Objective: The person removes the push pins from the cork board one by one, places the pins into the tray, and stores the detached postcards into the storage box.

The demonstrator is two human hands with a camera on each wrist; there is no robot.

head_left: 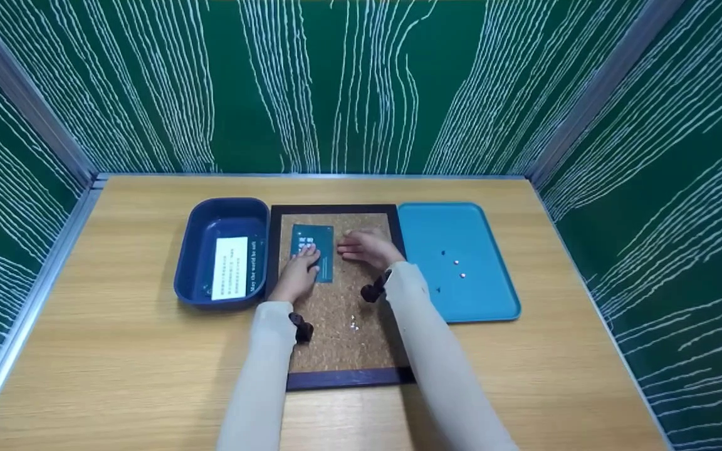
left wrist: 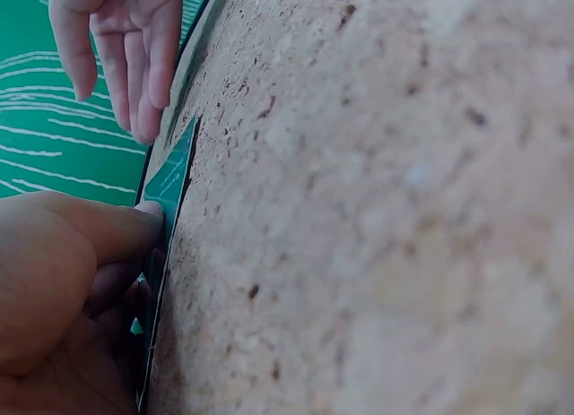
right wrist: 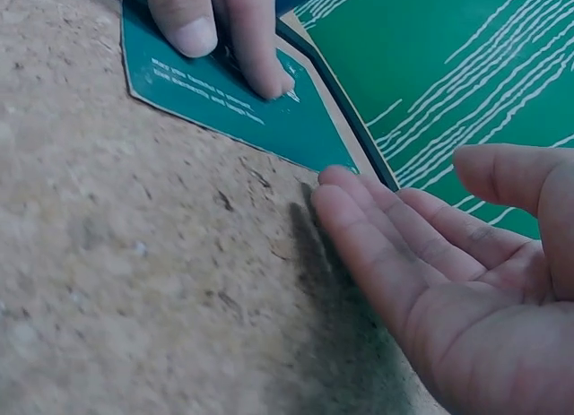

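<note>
A dark green card [head_left: 326, 269] with white print lies on the upper left part of a cork board [head_left: 336, 351] with a dark frame. My left hand [head_left: 298, 272] rests on the card, its fingertips pressing on the printed face, as the right wrist view also shows. To the right of the card, my right hand [head_left: 367, 246] is held just over the cork with fingers extended. Its fingertips [right wrist: 336, 195] come close to a corner of the card in the right wrist view. Nothing shows between those fingers.
Left of the board stands a dark blue bin [head_left: 188, 263] with a white printed card [head_left: 230, 266] in it. At the right, a light blue tray [head_left: 474, 307] holds several tiny pieces. Small shiny bits [head_left: 353, 323] lie on the lower cork. Green patterned walls [head_left: 229, 94] surround the table.
</note>
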